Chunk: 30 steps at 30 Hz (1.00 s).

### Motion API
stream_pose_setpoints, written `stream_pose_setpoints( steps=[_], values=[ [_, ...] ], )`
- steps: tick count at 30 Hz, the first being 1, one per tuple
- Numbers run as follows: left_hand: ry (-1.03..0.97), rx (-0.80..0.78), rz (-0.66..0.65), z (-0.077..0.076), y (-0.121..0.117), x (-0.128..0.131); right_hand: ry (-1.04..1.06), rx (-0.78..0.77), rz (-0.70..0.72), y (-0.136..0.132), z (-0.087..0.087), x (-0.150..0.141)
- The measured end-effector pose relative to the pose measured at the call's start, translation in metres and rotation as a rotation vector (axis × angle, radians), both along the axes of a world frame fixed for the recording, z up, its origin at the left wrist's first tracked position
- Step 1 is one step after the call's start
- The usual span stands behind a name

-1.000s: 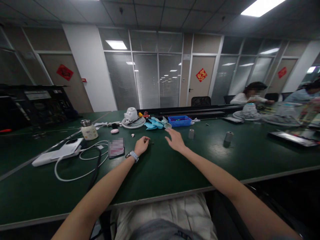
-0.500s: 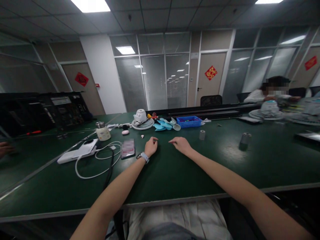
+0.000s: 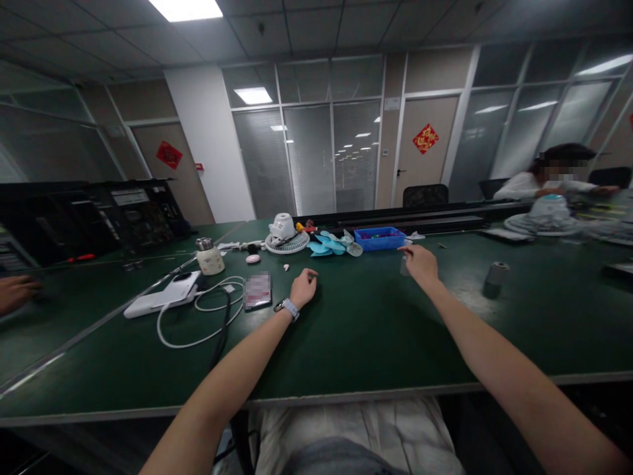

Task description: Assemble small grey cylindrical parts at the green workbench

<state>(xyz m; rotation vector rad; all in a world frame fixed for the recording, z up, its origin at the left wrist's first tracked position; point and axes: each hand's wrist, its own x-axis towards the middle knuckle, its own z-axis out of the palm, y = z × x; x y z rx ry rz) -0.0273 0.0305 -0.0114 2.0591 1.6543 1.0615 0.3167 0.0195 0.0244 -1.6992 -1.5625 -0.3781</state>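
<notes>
A: Where is the nearer cylinder (image 3: 404, 266) standing?

B: It is standing upright on the green table (image 3: 346, 343), near the blue tray (image 3: 380, 245), and the right hand (image 3: 421, 264) is partly hiding it.

A: And how are the hands being held?

B: The right hand is bending its fingers at the cylinder's top; I cannot tell whether they are gripping. The left hand (image 3: 303, 287) is curling its fingers; I cannot tell whether it is holding something small.

A: How are you expecting the cylinder to handle?

B: It is looking like metal, so I am guessing stiff, rather heavy, slightly slippery, hardly fragile. I am preferring a hold around its sides.

A: How many are you counting?

B: Two cylinders, including the farther cylinder (image 3: 496, 274), one blue tray, and one bottle (image 3: 211, 260).
</notes>
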Motion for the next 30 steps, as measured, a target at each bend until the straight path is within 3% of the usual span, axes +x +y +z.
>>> stream_pose_setpoints(
  steps=[20,26,30],
  values=[
    [0.025,-0.020,0.004,0.001,-0.001,0.000,0.091,-0.080,-0.097,0.003,-0.004,0.006],
    [0.013,-0.030,-0.009,0.000,0.000,0.000,0.143,-0.323,-0.169,0.010,-0.018,0.017],
    [0.001,-0.029,-0.016,-0.002,0.001,0.000,0.143,-0.275,-0.132,0.008,-0.019,0.005]
  ],
)
